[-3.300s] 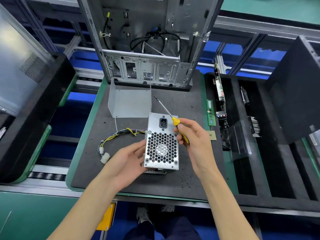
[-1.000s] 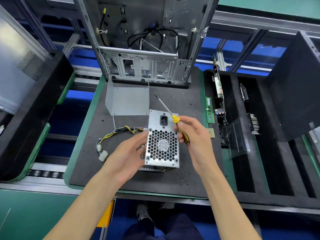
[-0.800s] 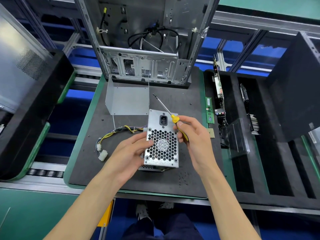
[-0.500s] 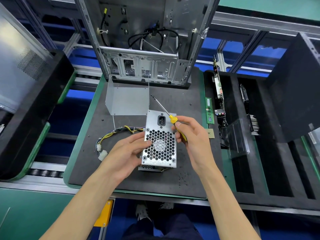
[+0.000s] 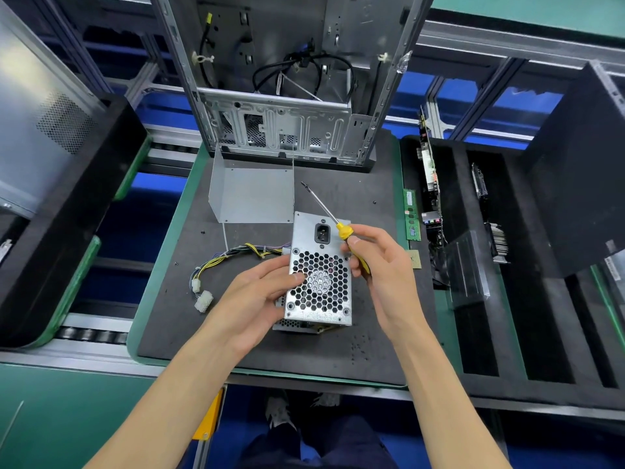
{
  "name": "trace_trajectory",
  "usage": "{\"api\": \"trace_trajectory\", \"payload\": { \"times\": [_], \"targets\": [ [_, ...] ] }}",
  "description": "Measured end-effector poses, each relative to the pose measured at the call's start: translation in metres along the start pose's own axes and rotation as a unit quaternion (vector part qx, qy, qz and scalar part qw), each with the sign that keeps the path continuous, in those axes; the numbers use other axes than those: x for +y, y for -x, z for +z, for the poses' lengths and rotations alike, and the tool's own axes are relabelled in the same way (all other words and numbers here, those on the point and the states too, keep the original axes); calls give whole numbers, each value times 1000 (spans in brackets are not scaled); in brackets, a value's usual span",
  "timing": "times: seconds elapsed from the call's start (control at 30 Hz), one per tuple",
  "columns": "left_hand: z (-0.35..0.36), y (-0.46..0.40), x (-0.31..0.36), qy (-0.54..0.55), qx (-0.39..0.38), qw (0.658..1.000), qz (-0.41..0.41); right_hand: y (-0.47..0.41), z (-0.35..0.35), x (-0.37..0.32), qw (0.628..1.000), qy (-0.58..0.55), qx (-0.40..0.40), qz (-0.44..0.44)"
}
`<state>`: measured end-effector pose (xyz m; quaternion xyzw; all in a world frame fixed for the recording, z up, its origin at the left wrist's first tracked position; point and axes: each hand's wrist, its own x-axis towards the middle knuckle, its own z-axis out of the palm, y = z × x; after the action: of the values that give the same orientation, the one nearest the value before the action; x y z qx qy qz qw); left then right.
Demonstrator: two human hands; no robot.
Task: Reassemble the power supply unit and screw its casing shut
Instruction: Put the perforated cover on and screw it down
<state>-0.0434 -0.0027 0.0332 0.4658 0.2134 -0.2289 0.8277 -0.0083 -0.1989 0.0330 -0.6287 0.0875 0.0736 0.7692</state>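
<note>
Plainly unlabelled, the power supply unit [image 5: 319, 275] is gripped by the left hand [image 5: 257, 296] while the right hand [image 5: 382, 265] clasps a yellow-handled screwdriver [image 5: 333, 221].

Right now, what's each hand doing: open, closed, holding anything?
Left hand: closed on the silver metal power supply unit, thumb on its honeycomb fan grille.
Right hand: closed on the yellow-handled screwdriver, tip pointing away.

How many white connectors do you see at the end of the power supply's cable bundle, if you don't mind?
2: a small white connector and a larger white connector just below it, both on the mat. Others may be hidden.
</note>
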Motion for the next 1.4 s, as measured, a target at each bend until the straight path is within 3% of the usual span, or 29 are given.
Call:
{"api": "trace_trajectory", "payload": {
  "times": [0.6, 0.97, 1.23, 1.4],
  "targets": [
    [0, -2, -3, -12, -3, 1000, 12, 1, 3, -3, 1000, 15, 10, -6],
    [-4, -3, -2, -6, -8, 1000, 15, 6, -2, -27, 993, 91, -44, -63],
    [-4, -1, -2, 2, -13, 1000, 13, 9, 4, -37, 999, 2, -37, 9],
    [-5, -1, -1, 5, -18, 1000, 13, 9, 3, -45, 998, -58, -13, -10]
  ]
}}
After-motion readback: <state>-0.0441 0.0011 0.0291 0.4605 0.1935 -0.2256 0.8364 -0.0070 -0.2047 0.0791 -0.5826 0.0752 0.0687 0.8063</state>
